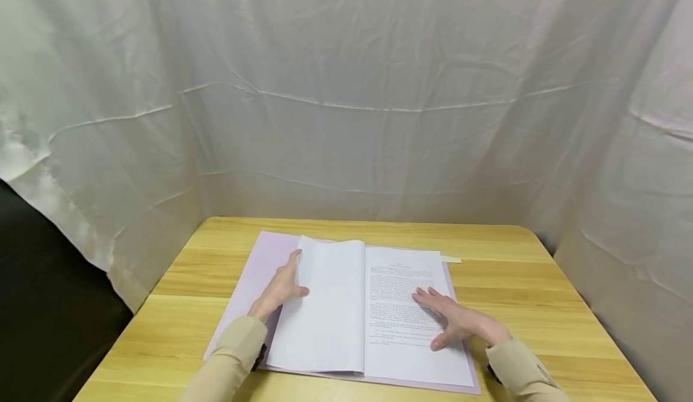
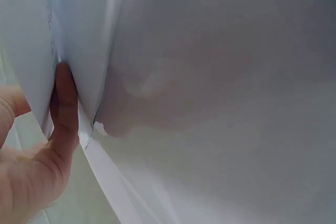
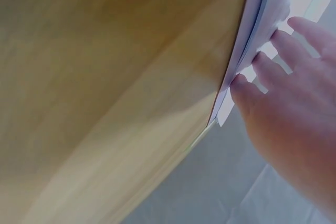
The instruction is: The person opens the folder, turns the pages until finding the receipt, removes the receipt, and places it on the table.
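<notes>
A bound document lies spread on the table, with a blank white page (image 1: 328,306) turned to the left and a printed page (image 1: 397,306) on the right. Its lilac cover (image 1: 265,257) shows beyond the pages' left edge. My left hand (image 1: 283,286) holds the turned page at its left edge, thumb on top. In the left wrist view, a finger (image 2: 65,111) sits beneath that leaf, between sheets. Over the right half of the printed page, my right hand (image 1: 457,319) rests with its fingers spread. The right wrist view shows those fingers (image 3: 270,72) along the document's edge.
A pale yellow tab (image 1: 452,259) sticks out past the upper right of the document. The wooden table (image 1: 514,293) has rounded far corners. Light grey curtains (image 1: 352,101) surround it on three sides, and a black area (image 1: 43,306) lies to the left.
</notes>
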The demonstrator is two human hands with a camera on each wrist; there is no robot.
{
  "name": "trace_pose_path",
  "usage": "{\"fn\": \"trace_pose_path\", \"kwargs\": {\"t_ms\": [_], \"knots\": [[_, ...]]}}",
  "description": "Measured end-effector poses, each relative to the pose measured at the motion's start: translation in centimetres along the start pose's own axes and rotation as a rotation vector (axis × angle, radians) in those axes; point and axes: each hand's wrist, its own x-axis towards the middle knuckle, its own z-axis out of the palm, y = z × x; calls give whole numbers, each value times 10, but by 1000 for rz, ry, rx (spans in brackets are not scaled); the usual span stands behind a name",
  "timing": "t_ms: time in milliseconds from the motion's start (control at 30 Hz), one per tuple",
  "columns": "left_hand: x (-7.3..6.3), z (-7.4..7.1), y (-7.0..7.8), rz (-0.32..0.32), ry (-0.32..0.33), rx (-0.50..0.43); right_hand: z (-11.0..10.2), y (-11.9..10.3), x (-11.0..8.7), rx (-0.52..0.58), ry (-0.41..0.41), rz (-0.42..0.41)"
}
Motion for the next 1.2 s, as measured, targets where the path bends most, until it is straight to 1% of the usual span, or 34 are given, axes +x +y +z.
{"fn": "trace_pose_path", "kwargs": {"t_ms": [133,300,433,533,600,667,767,900,967,1067,1200], "knots": [[0,6,2,-8,-1,19,-2,1,-1,36,-9,15],[-1,10,2,-9,12,61,-5,4,-2,40,11,-16],[-1,10,3,8,48,157,-7,6,-3,1,42,-54],[-2,10,3,34,84,235,-9,8,-2,-14,52,-62],[-2,11,3,47,101,258,-10,9,-1,-8,56,-59],[-2,12,3,60,100,265,-11,10,0,4,64,-50],[-3,13,3,74,62,229,-13,12,3,7,91,-37],[-4,14,3,79,-51,121,-16,16,7,-16,147,-16],[-4,14,2,94,-95,82,-18,19,10,-20,173,2],[-5,15,1,144,-132,65,-22,23,15,-23,203,29],[-6,14,0,237,-167,96,-28,30,23,-2,238,54]]}}
